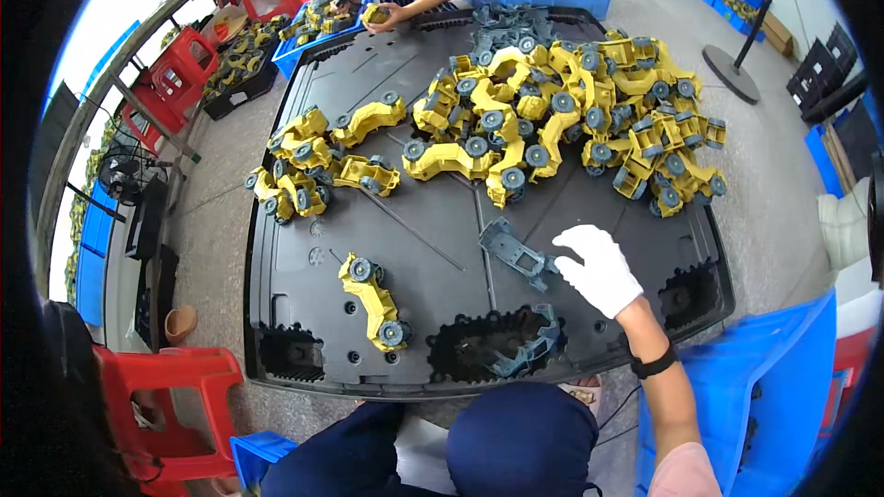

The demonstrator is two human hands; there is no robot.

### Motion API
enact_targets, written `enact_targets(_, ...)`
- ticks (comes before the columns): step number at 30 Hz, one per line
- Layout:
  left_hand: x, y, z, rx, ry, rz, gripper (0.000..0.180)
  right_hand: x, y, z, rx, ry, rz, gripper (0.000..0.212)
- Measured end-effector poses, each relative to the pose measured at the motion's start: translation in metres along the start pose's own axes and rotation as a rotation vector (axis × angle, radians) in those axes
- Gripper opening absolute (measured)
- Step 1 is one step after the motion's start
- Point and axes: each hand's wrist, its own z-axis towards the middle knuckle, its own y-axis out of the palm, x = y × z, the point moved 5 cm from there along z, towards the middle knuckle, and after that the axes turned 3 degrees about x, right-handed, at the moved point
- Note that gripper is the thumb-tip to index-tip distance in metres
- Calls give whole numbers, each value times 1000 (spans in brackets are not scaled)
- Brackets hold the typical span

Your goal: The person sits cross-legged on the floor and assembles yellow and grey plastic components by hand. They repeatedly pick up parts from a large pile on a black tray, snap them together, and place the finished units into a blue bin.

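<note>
My right hand point(597, 265), in a white glove, is over the right part of the black table point(414, 248). Its thumb and fingers are apart, and nothing shows between them. Just left of the fingertips lies a dark grey plastic toy chassis point(516, 253). A second grey chassis piece point(529, 347) rests tilted at the table's near cutout. On the near left of the table is a single yellow toy vehicle body with dark wheels point(372, 302). My left hand is not visible.
A big heap of yellow wheeled toy bodies point(562, 101) covers the far right, with grey chassis parts point(511, 28) behind. A smaller group point(299, 166) sits at left. Blue bins point(737, 387) and red stools point(170, 405) flank the table. Across it, a person's hands point(391, 17) hold a yellow part.
</note>
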Motion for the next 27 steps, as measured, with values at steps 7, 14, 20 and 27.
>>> enact_targets(7,-137,6,-23,83,-485,386,30,-37,61,20,-81,-166,-390,39)
enact_targets(14,-30,16,-15,174,-365,1290,24,-17,92,40,-104,-148,-602,30)
enact_targets(20,176,73,120,210,509,159,53,-28,74,32,-137,74,-335,24)
enact_targets(27,237,165,236,-34,202,-182,52,-56,58,-6,-188,54,537,18)
